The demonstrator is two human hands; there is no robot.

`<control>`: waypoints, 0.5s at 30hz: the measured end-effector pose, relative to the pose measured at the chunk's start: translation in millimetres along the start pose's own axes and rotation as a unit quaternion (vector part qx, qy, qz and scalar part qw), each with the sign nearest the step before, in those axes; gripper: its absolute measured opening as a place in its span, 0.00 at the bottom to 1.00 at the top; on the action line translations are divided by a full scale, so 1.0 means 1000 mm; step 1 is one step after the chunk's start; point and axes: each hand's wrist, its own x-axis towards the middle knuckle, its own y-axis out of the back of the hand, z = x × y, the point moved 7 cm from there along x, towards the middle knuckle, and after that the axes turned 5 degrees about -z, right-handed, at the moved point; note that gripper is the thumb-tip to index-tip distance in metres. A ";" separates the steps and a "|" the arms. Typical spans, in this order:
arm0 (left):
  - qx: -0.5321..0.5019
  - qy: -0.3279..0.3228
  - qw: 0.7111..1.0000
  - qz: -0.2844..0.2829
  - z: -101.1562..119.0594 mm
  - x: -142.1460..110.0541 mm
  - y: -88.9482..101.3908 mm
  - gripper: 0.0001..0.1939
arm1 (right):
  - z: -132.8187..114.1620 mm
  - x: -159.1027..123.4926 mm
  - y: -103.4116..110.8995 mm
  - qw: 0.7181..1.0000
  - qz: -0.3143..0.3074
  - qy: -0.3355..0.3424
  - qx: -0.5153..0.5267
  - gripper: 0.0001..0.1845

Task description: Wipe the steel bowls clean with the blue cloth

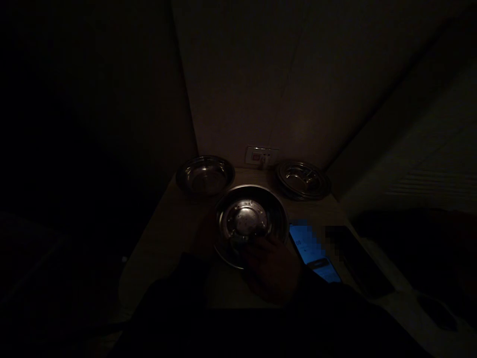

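A shiny steel bowl with small dark spots on its bottom stands in the middle of the small table, close to me. My left hand is barely visible in the dark; it is at the bowl's left side and seems to grip its rim. Over the near right part of the bowl, my right hand reaches in with curled fingers. Something dark lies under those fingertips, too dim to name.
Another steel bowl stands at the back left. A stack of steel dishes is at the back right. A lit phone lies right of my right hand, beside a dark flat object. A wall socket is behind the table.
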 end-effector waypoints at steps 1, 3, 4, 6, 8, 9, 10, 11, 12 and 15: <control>0.015 -0.009 1.000 -0.004 0.000 0.001 0.000 0.14 | -0.002 0.002 0.000 1.000 0.007 0.004 0.000 0.20; 0.031 -0.017 0.999 -0.013 -0.001 0.002 0.000 0.13 | -0.006 0.008 -0.002 1.000 0.023 0.005 0.001 0.20; 0.030 -0.018 0.999 -0.015 0.000 0.002 0.000 0.14 | -0.008 0.011 -0.003 0.999 0.033 0.004 0.001 0.19; 0.025 -0.011 0.999 -0.016 0.000 0.002 0.000 0.13 | -0.012 0.015 -0.004 0.998 0.068 -0.003 -0.005 0.18; 0.003 0.009 1.000 -0.015 -0.001 0.002 -0.001 0.14 | -0.015 0.018 -0.007 0.993 0.112 -0.012 -0.020 0.17; -0.006 0.020 1.000 -0.020 -0.002 0.003 -0.002 0.15 | -0.016 0.018 -0.009 0.991 0.132 -0.015 -0.029 0.16; -0.008 0.030 0.999 -0.021 -0.004 0.003 -0.003 0.15 | -0.018 0.018 -0.010 0.988 0.150 -0.018 -0.037 0.15; -0.007 0.034 0.999 -0.022 -0.006 0.004 -0.003 0.15 | -0.019 0.018 -0.012 0.985 0.166 -0.020 -0.045 0.15; -0.006 0.034 0.999 -0.020 -0.007 0.005 -0.003 0.15 | -0.020 0.017 -0.013 0.982 0.180 -0.020 -0.052 0.15; -0.011 0.022 1.000 -0.010 -0.011 0.006 -0.003 0.15 | -0.021 0.015 -0.012 0.974 0.216 -0.015 -0.062 0.14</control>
